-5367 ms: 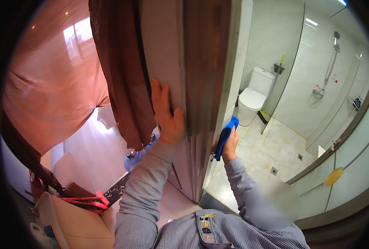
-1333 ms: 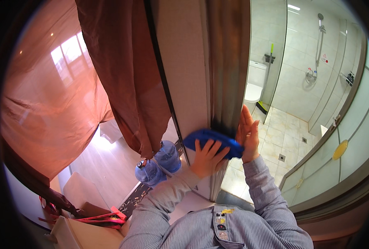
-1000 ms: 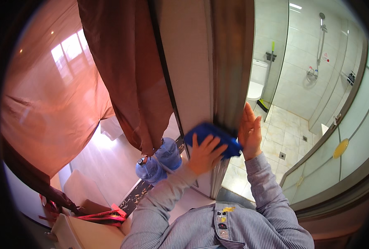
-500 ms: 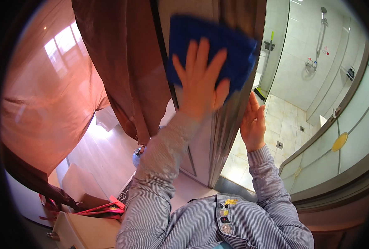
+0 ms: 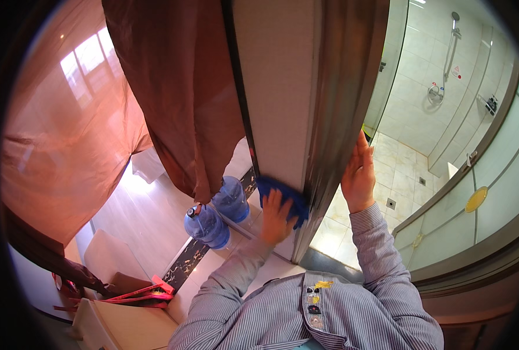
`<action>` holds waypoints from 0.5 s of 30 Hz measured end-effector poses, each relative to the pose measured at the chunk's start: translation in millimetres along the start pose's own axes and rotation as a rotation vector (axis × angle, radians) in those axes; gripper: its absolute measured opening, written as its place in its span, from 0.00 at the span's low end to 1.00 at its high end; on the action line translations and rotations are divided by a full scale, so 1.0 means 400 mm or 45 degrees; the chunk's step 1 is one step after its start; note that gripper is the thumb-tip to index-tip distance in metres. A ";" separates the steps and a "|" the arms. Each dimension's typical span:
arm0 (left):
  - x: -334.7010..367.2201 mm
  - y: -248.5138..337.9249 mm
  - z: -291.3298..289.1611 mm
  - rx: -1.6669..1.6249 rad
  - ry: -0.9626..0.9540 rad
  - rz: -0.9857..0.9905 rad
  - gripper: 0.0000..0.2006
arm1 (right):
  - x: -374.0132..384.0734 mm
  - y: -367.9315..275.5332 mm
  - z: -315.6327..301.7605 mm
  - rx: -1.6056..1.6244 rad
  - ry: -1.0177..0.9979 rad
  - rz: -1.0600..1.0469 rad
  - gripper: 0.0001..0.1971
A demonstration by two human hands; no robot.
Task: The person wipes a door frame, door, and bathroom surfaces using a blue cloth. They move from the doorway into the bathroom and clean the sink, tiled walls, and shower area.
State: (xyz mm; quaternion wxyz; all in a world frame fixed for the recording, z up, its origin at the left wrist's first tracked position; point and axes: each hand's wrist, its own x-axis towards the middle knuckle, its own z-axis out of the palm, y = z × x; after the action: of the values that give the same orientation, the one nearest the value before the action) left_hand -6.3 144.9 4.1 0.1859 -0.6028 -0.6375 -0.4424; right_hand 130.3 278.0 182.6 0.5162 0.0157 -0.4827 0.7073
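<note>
The soft blue fabric cloth (image 5: 296, 203) lies against the lower part of a flat, pale upright panel (image 5: 277, 93), its right side reaching the edge of the brown, ribbed frame (image 5: 350, 81) alongside. The left hand (image 5: 277, 220) is laid over the cloth, fingers extended and spread across its face; it appears to press rather than clasp, though whether any edge is pinched cannot be told. The right hand (image 5: 359, 179) holds no visible object. Its fingers are straight and point upward, at the bathroom-side edge of the frame; firm contact there cannot be confirmed.

Progress: judged under way, with cloth and panel in contact. The panel above the cloth and the upper frame are uncovered. No streak, damp mark or residue separates treated surface from untreated, so the share done and the share left cannot be established.

Surroundings: left of the panel, a brown fabric curtain (image 5: 172, 99) hangs, with a translucent blue plastic water jug (image 5: 208, 228) below it. A similar blue shape beyond may be another jug or a reflection. To the right are a silver metal hand shower (image 5: 455, 16) and a frosted glass door bearing a yellow oval piece (image 5: 476, 199).
</note>
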 end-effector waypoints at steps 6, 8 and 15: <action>0.433 0.085 -0.171 0.179 0.380 0.362 0.27 | 0.002 -0.004 0.002 0.108 0.013 0.048 0.28; 0.559 0.128 -0.238 0.237 0.411 0.385 0.29 | 0.002 -0.007 0.001 0.096 0.025 0.084 0.29; 0.587 0.162 -0.228 0.267 0.481 0.389 0.29 | 0.003 -0.013 0.003 0.101 0.015 0.087 0.29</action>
State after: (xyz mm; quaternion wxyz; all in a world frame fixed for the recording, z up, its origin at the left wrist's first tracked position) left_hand -20.9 207.1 256.1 0.4277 -0.5763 -0.5354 -0.4453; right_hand 133.0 278.0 187.5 0.4935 0.0153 -0.4513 0.7433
